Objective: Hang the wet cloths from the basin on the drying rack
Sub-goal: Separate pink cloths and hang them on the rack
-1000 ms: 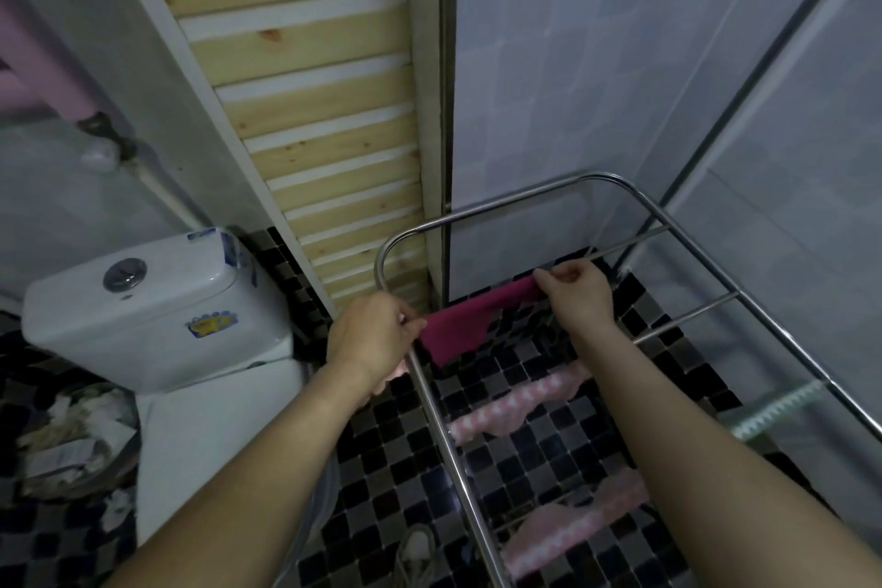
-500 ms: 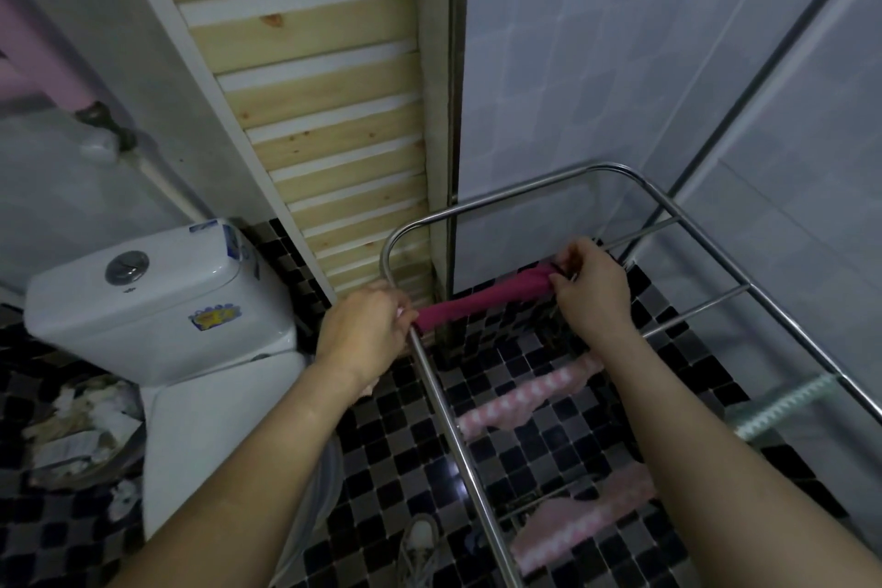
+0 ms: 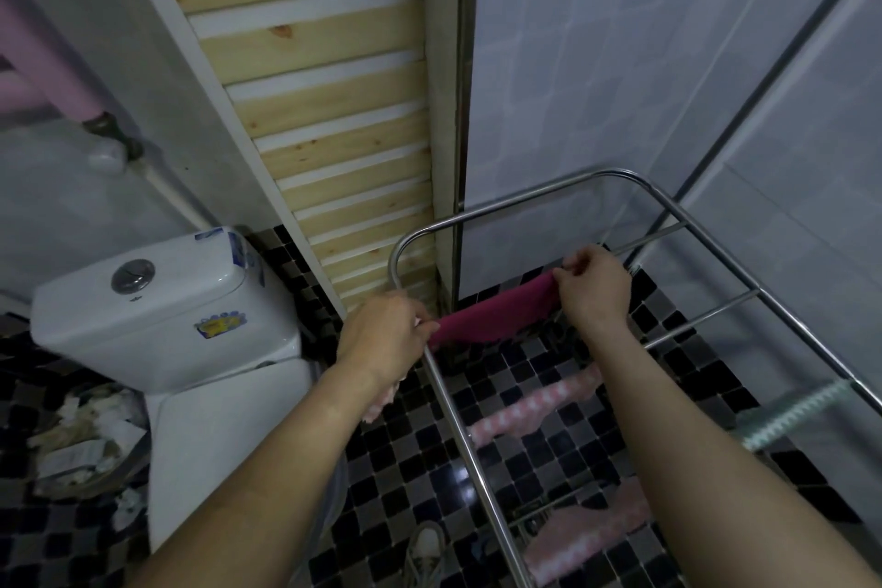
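Observation:
A magenta cloth [image 3: 496, 315] lies stretched across a bar of the steel drying rack [image 3: 520, 201]. My left hand [image 3: 382, 337] pinches its left end beside the rack's left rail, and a pale pink cloth [image 3: 382, 401] hangs under that hand. My right hand [image 3: 594, 286] pinches the cloth's right end. Lower on the rack hang a pink patterned cloth [image 3: 534, 411] and another pink one [image 3: 587, 535]. The basin is out of sight.
A white toilet cistern [image 3: 157, 306] stands to the left, with a bin of paper waste [image 3: 76, 439] beside it. A slatted wooden panel [image 3: 324, 110] leans on the wall behind. A green-striped cloth [image 3: 792, 415] hangs at the rack's right. A shoe [image 3: 425, 549] shows on the tiled floor.
Both hands have drawn the magenta cloth out along the bar. My right hand has slid further right, and the cloth now lies longer and flatter.

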A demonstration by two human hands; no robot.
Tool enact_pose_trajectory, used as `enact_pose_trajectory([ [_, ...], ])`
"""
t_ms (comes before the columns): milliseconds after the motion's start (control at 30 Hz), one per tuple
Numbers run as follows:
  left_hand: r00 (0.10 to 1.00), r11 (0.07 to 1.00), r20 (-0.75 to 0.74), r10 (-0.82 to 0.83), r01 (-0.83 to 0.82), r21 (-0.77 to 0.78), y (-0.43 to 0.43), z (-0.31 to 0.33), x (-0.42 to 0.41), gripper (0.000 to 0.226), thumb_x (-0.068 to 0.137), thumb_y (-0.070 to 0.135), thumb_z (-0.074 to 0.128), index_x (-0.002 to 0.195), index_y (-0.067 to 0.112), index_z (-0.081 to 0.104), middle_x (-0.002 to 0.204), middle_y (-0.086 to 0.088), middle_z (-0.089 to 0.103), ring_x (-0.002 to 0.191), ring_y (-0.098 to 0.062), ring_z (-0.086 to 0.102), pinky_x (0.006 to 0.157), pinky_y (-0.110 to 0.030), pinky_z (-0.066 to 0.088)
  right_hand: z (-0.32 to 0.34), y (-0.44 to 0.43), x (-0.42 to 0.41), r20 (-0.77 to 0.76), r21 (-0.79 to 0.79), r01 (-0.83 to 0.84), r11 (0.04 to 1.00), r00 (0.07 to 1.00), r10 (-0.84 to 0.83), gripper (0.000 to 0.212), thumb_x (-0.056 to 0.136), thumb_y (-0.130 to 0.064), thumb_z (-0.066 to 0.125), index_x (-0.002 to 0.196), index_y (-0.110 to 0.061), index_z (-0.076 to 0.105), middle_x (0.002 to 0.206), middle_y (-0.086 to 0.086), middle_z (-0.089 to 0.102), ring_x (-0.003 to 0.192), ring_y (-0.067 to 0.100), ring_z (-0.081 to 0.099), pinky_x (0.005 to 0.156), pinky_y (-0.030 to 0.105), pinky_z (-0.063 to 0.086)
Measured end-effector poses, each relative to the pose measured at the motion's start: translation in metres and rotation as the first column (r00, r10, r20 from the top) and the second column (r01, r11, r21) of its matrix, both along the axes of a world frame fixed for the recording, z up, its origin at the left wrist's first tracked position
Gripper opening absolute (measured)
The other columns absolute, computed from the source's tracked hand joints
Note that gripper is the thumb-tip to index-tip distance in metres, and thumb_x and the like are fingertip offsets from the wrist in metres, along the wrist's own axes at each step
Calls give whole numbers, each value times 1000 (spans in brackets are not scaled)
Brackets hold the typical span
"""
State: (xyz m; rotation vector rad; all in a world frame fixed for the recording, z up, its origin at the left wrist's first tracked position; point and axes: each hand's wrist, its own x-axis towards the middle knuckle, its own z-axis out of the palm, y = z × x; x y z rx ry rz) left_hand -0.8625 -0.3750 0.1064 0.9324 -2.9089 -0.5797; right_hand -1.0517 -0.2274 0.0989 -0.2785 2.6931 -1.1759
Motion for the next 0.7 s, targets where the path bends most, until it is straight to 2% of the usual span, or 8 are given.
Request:
enact_pose_trajectory([
  [67, 1000, 997, -9, 7, -6, 71, 1, 1, 1, 14, 92, 35, 60, 98, 27, 71, 98, 5, 64, 83, -11, 57, 68, -25, 40, 0, 0, 0, -58, 59, -42, 997, 997, 46, 4, 90, -13, 61, 87, -15, 58, 87, 0, 59, 80, 18, 55, 68, 29, 41],
  [167, 979, 915, -114, 170, -114, 387, -4, 14, 9, 16, 90, 16, 60, 101, 27, 66, 105, 9, 64, 91, -8, 60, 77, -24, 45, 9, 1, 0, -52, 83, -47, 995, 997, 51, 15, 87, -25, 60, 96, -13, 62, 90, 2, 65, 79, 22, 60, 66, 32, 47],
  [300, 908, 471, -165, 386, -40, 881, -16, 62, 31, 38, 84, -12, 53, 102, 21, 63, 93, -1, 64, 90, -18, 59, 77, -30, 49, 54, 12, 14, 377, -377, 41, 925, 919, 112, 7, 88, -14, 58, 89, -15, 65, 83, 6, 68, 61, 10, 63, 57, 25, 42],
  [367, 872, 230, -205, 443, 111, 967, -14, 90, 43, 39, 81, -14, 58, 107, 14, 63, 84, -7, 66, 77, -20, 61, 68, -32, 52, 84, 21, 39, 418, -479, -62, 876, 861, 290, 9, 91, -16, 58, 91, -20, 67, 87, 5, 74, 73, 13, 68, 59, 25, 42],
  [434, 854, 115, -251, 456, 223, 968, -5, 107, 46, 41, 74, -7, 65, 111, 11, 60, 87, -10, 68, 74, -20, 65, 65, -31, 56, 105, 25, 64, 423, -541, -201, 816, 774, 471, 13, 93, -23, 59, 103, -21, 68, 98, 2, 75, 92, 16, 70, 65, 27, 45],
  [500, 858, 128, -302, 416, 273, 953, 14, 123, 44, 45, 71, -4, 67, 113, 11, 57, 93, -13, 70, 77, -23, 67, 67, -34, 57, 124, 29, 90, 445, -618, -292, 730, 635, 631, 26, 92, -28, 59, 118, -22, 62, 107, -2, 73, 98, 14, 69, 70, 30, 50],
  [567, 864, 190, -347, 365, 296, 936, 35, 135, 41, 48, 73, -2, 68, 117, 11, 55, 100, -17, 70, 85, -29, 68, 77, -40, 55, 136, 33, 109, 439, -672, -326, 665, 548, 712, 33, 89, -26, 63, 121, -24, 61, 101, -1, 72, 82, 12, 68, 71, 31, 54],
  [701, 848, 339, -414, 330, 303, 891, 62, 153, 44, 46, 82, -10, 61, 122, 11, 49, 109, -18, 71, 89, -31, 68, 76, -41, 56, 147, 54, 115, 361, -642, -383, 664, 613, 703, 24, 88, -13, 68, 111, -16, 71, 100, 24, 66, 87, 30, 61, 91, 46, 54],
])
